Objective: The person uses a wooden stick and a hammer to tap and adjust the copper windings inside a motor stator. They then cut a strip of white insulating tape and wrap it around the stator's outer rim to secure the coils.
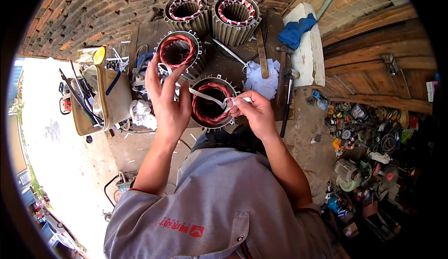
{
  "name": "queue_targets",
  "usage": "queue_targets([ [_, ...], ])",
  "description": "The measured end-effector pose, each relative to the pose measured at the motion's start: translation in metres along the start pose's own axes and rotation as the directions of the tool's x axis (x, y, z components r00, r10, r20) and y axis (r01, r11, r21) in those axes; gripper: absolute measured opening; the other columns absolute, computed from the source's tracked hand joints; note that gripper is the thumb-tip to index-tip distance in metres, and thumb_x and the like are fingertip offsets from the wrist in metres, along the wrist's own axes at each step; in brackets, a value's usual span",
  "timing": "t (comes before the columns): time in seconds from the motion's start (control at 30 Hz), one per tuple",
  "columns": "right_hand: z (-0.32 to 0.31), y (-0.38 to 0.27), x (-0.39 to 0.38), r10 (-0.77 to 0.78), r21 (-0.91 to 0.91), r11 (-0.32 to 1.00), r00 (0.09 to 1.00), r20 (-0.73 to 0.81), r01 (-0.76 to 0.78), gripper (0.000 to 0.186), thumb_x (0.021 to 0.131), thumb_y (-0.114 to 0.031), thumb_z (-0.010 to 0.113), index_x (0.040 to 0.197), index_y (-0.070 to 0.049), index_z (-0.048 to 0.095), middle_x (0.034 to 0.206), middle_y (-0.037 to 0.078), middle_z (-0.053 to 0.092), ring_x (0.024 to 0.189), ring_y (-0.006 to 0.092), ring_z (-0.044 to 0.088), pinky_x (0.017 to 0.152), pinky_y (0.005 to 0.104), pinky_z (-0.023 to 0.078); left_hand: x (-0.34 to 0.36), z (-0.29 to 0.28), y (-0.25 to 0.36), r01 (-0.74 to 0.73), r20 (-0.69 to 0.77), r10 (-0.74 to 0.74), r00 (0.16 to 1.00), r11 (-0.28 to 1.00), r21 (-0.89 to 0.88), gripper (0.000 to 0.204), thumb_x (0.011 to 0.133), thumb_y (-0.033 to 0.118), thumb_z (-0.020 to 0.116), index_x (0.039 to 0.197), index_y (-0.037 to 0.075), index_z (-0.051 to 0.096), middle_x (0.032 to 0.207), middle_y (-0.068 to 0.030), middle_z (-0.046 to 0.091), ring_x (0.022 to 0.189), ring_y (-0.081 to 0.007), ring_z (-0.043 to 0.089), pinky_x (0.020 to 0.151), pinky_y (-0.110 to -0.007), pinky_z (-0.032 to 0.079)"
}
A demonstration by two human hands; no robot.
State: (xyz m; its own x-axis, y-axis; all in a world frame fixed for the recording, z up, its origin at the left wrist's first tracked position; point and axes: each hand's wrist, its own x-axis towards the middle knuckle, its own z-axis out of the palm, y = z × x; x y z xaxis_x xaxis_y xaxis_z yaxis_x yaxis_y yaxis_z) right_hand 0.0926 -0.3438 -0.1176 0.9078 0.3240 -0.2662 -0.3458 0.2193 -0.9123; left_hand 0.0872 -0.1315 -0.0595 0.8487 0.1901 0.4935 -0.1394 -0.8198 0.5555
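A motor stator [205, 123] with red windings stands in front of me, its ribbed metal housing upright. My right hand [254, 112] is at its right rim, thumb and fingers pinched on white binding tape [205, 96]. The tape crosses over the stator's opening to my left hand [170, 95], raised at the left with its fingers spread. Tape runs behind those fingers, and a loop of it shows between them, so the left hand seems to hold it loosely. Just beyond is a second stator [177, 51] with bare red windings.
Two stators [186, 9] with white-laced windings stand at the back by the brick wall. Scissors [249, 66], white paper pieces [262, 82] and a hammer [288, 79] lie to the right. A tool-filled bin [116, 105] stands left; motor parts [359, 128] crowd the right floor.
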Motion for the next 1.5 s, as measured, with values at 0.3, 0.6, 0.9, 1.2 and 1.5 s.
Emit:
queue_targets([
  [0.3,0.005,-0.004,0.004,-0.055,0.145,0.988,0.998,0.039,0.049,0.011,0.095,-0.009,0.058,0.093,0.000,0.063,0.083,0.006,0.066,0.064,0.0081,0.054,0.061,0.0222,0.045,-0.037,0.028,0.012,0.591,0.752,-0.096,0.652,0.686,-0.425,0.018,0.086,0.004,0.067,0.103,-0.002,0.065,0.078,-0.0052,0.064,0.067,-0.0068,0.055,0.059,-0.026,0.046],
  [0.6,-0.007,-0.008,-0.005,-0.084,-0.009,0.996,0.989,-0.126,0.083,0.011,0.093,-0.008,0.062,0.094,0.002,0.066,0.088,0.003,0.063,0.072,0.0089,0.058,0.067,0.0230,0.048,-0.025,0.038,0.008,0.616,0.789,-0.090,0.608,0.681,-0.397,0.011,0.090,0.007,0.064,0.094,-0.003,0.066,0.082,-0.0031,0.066,0.075,-0.0080,0.057,0.068,-0.026,0.049],
  [0.9,0.006,-0.027,0.008,-0.290,-0.336,0.863,0.915,0.282,0.377,0.007,0.086,-0.004,0.068,0.087,0.003,0.068,0.111,0.009,0.063,0.086,0.0126,0.061,0.074,0.0269,0.049,-0.018,0.029,0.004,0.406,0.765,0.232,0.601,0.736,-0.542,0.012,0.086,0.007,0.067,0.094,-0.002,0.067,0.074,-0.0072,0.063,0.068,-0.0128,0.058,0.061,-0.029,0.048],
  [1.2,0.003,-0.045,0.010,0.004,-0.576,0.739,0.853,0.523,0.349,0.043,0.078,0.001,0.066,0.119,0.001,0.052,0.099,0.019,0.065,0.084,0.0314,0.067,0.071,0.0406,0.052,-0.038,0.025,-0.008,0.630,0.806,0.006,0.592,0.620,-0.468,0.017,0.092,0.015,0.065,0.095,-0.002,0.068,0.071,-0.0038,0.063,0.066,-0.0068,0.052,0.060,-0.027,0.046],
  [1.5,-0.030,-0.107,0.029,-0.565,-0.802,-0.027,0.652,0.505,0.597,0.018,0.075,0.002,0.062,0.092,-0.003,0.065,0.084,0.010,0.056,0.076,0.0290,0.059,0.065,0.0389,0.049,-0.037,0.025,-0.005,0.620,0.790,-0.066,0.610,0.660,-0.424,0.026,0.094,0.018,0.064,0.080,-0.004,0.064,0.065,-0.0038,0.058,0.061,-0.0080,0.049,0.056,-0.028,0.043],
])
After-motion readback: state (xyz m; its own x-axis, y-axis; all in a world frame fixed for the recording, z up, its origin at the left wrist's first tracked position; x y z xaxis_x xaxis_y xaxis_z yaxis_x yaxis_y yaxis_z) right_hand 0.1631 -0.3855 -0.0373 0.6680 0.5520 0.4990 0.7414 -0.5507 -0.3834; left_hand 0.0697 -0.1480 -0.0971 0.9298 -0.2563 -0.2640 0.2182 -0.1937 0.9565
